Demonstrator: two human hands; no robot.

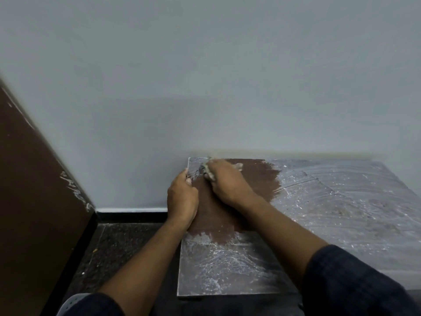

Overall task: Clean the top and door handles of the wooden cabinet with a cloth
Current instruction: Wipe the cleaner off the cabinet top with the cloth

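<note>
Dark sleeves (355, 283), nearest the lens, cover both upper forearms. Right hand (227, 183): grip clenched round a crumpled pale cloth (209, 173), pressing it onto the cabinet top (341, 213) close to its far-left corner, by the wall. Left hand (182, 199): just left of the grip, fingers curled over the cabinet top's left edge, thumb on the surface. Around and below the grip: a wiped patch (257, 179) showing bare reddish-brown wood. Beyond the patch, right of and nearer than the grip: grey dust with white flecks and streaks. Behind the grip: plain grey wall (205, 76). Far left of the grip: brown panel (34, 190) with white scuffs, standing on a dark speckled floor (118, 247).
</note>
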